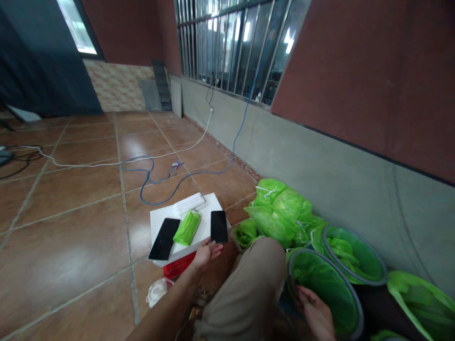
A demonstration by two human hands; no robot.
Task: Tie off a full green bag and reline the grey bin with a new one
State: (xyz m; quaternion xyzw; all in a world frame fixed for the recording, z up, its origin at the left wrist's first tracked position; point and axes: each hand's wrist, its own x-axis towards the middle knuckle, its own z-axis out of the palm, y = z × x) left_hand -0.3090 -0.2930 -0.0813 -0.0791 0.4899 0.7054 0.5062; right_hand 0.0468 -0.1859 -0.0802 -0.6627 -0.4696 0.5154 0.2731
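Left hand (206, 253), fingers loosely extended and grasping nothing, touches the near short edge of the flat black rectangular phone (219, 226), whose long axis runs toward the frame's top; the right hand (316, 315) lies well apart at lower right, fingers resting unclenched on a round green mesh basket (327, 293).

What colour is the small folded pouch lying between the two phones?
Bright green; the folded pouch shows in the head view, on the white board.

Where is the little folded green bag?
The folded green bag lies on the white board on the floor, between two black phones, just beyond the left hand.
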